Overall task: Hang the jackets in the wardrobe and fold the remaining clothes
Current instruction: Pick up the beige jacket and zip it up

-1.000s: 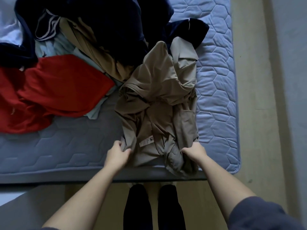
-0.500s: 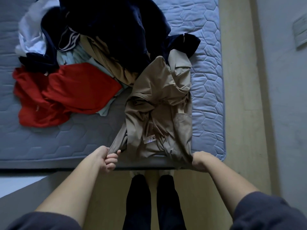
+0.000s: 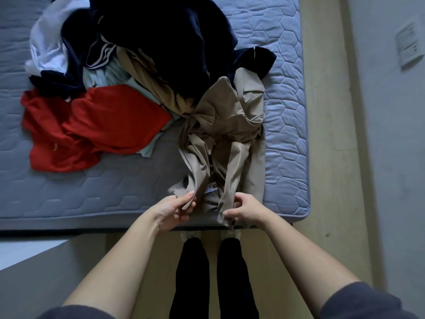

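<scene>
Lying across the quilted mattress (image 3: 92, 194) is one heap of clothes, reaching from its far-left part to its right edge. Counting from the left: one white garment (image 3: 49, 42) is bunching at the far-left side, one red garment (image 3: 99, 125) is spreading out below it towards the near edge, and one pale mint garment (image 3: 101, 75) is peeking out between the red one and a mustard-brown garment (image 3: 156, 84). Dark navy clothing (image 3: 165, 33) is covering the far middle of the heap; how many navy pieces are lying there I cannot tell, though one is showing a white-striped trim (image 3: 101, 54).

One beige garment (image 3: 225, 116) is lying at the right of the heap, running from under the navy cloth down to the near edge, with a white label (image 3: 211, 188) showing close to that edge. Two long sections of it are stretching towards the person.

The left hand (image 3: 173, 209) is pinching the end of the left section between thumb and curled fingers, just over the near edge. The right hand (image 3: 245, 209) is gripping the end of the right section, fingers curling round it, and the cloth's tip is hanging past the edge. The navy cloth is overlapping the beige garment's far end.

The person's two legs in black trousers (image 3: 193, 272) are standing on the pale floor (image 3: 326, 157) against the near edge. One white wall plate (image 3: 410, 43) is sitting on the wall at the far right.
</scene>
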`<state>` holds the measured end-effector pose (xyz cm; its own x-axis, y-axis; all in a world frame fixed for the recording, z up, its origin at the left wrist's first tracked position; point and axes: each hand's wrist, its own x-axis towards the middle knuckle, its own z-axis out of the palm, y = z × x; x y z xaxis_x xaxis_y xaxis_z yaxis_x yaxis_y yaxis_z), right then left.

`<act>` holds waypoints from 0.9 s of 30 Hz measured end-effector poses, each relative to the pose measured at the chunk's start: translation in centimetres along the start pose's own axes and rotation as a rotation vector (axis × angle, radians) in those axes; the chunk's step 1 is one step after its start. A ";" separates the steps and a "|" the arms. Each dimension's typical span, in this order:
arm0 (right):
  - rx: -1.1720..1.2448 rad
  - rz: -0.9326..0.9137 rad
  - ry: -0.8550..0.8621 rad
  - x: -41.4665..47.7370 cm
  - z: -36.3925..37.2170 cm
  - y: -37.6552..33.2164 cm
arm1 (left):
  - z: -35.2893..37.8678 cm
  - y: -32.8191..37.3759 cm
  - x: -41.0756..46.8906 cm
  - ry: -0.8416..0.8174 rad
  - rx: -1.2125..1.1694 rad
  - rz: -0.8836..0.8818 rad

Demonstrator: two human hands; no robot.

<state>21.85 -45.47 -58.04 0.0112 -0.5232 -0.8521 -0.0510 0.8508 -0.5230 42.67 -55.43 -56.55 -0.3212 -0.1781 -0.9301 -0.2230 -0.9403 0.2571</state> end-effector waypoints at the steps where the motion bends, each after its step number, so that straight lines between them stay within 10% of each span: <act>1: -0.083 -0.019 0.030 -0.1 0.5 0.0 | 0.3 -0.2 0.1 0.019 0.036 0.005; 17: -0.817 -0.225 0.749 -4.1 5.0 -0.3 | 6.0 2.3 2.5 0.022 0.144 -0.049; 27: -1.131 -0.464 0.661 -4.6 5.6 -0.3 | 9.4 3.4 3.9 -0.089 0.360 -0.107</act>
<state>27.44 -43.07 -54.04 -0.2035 -0.9398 -0.2746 -0.9479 0.2593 -0.1849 32.01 -56.62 -56.82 -0.3539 -0.0439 -0.9343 -0.5633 -0.7874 0.2504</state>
